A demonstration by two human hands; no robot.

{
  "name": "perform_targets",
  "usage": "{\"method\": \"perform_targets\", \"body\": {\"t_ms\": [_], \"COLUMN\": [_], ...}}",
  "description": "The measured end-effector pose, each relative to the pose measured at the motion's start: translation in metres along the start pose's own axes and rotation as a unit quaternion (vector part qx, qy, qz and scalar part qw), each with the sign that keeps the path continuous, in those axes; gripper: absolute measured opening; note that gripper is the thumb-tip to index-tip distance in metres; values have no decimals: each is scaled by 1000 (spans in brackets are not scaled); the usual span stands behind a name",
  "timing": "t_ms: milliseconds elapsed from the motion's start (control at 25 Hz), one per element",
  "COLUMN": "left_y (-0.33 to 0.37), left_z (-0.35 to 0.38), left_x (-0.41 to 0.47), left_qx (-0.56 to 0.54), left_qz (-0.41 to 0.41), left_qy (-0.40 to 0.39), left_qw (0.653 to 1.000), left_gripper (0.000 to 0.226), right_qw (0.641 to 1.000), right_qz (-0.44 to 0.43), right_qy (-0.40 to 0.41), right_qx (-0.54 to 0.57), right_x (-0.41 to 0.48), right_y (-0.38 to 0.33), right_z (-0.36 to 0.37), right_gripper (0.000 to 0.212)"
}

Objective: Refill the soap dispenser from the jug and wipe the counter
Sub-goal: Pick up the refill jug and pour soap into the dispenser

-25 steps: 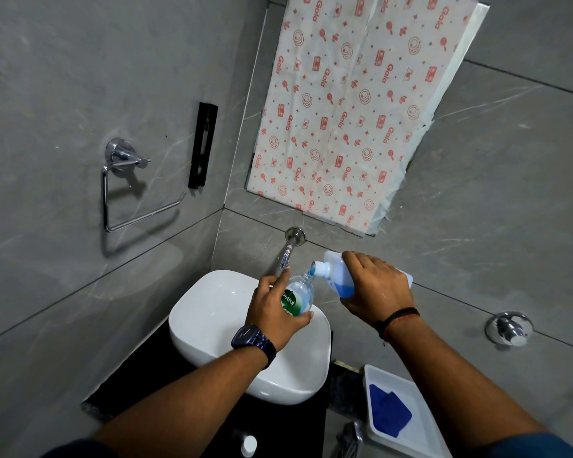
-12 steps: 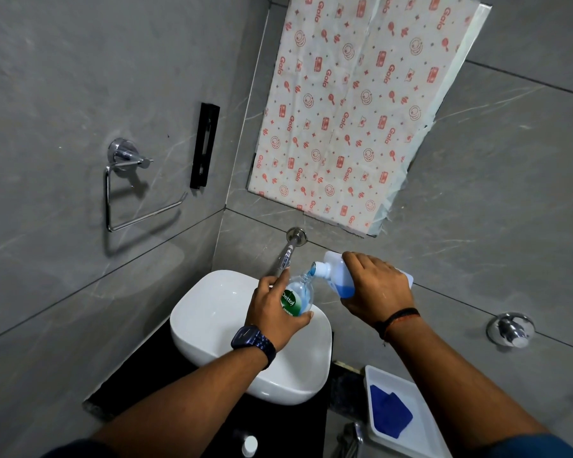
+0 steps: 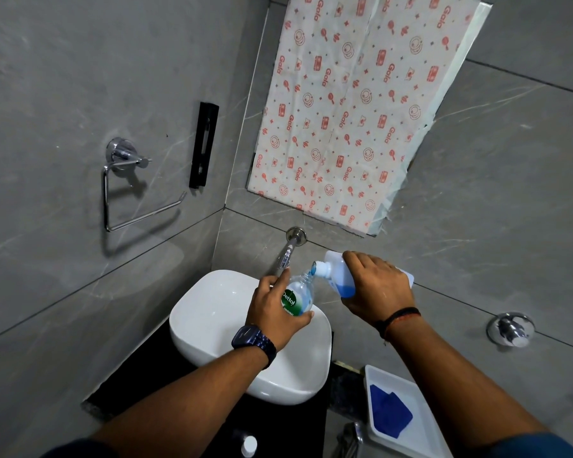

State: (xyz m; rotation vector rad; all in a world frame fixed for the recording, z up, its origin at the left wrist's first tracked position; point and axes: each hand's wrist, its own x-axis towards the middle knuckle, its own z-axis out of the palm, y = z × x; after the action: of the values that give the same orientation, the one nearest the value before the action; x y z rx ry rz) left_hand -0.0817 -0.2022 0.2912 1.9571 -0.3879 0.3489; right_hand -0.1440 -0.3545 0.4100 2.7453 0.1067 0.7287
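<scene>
My left hand (image 3: 273, 307) grips a clear soap dispenser bottle (image 3: 299, 297) with a green Dettol label, held over the white basin (image 3: 212, 312). My right hand (image 3: 376, 287) holds a translucent white jug (image 3: 339, 276) tipped to the left, blue liquid pooled at its low side. The jug's white spout touches the bottle's open mouth, and a thin blue stream runs between them. A folded blue cloth (image 3: 389, 413) lies in a white tray (image 3: 420, 395) at the lower right.
A chrome spout (image 3: 286, 254) juts from the wall above the basin. The basin stands on a black counter (image 3: 133, 375). A small white cap (image 3: 248, 446) rests on the counter near the bottom edge. A chrome towel ring (image 3: 126, 190) and a wall valve (image 3: 510, 328) are mounted on grey tiles.
Both hands stay almost still, the jug tipped against the bottle throughout.
</scene>
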Motion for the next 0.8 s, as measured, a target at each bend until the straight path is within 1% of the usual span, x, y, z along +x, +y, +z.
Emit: {"method": "perform_targets", "body": {"t_ms": [360, 800], "left_y": [0, -1], "left_z": [1, 3], "left_x": [1, 4], "left_qx": [4, -3], "left_qz": [-1, 1], "left_qy": [-3, 2], "left_qw": [1000, 1000], "left_gripper": [97, 97], "right_qw": [1000, 1000], "right_qz": [3, 7], "right_qy": [-11, -10], "right_qx": [-2, -3], "right_x": [1, 3], "right_y": [0, 0], "right_z": [0, -1], "right_gripper": [68, 66]}}
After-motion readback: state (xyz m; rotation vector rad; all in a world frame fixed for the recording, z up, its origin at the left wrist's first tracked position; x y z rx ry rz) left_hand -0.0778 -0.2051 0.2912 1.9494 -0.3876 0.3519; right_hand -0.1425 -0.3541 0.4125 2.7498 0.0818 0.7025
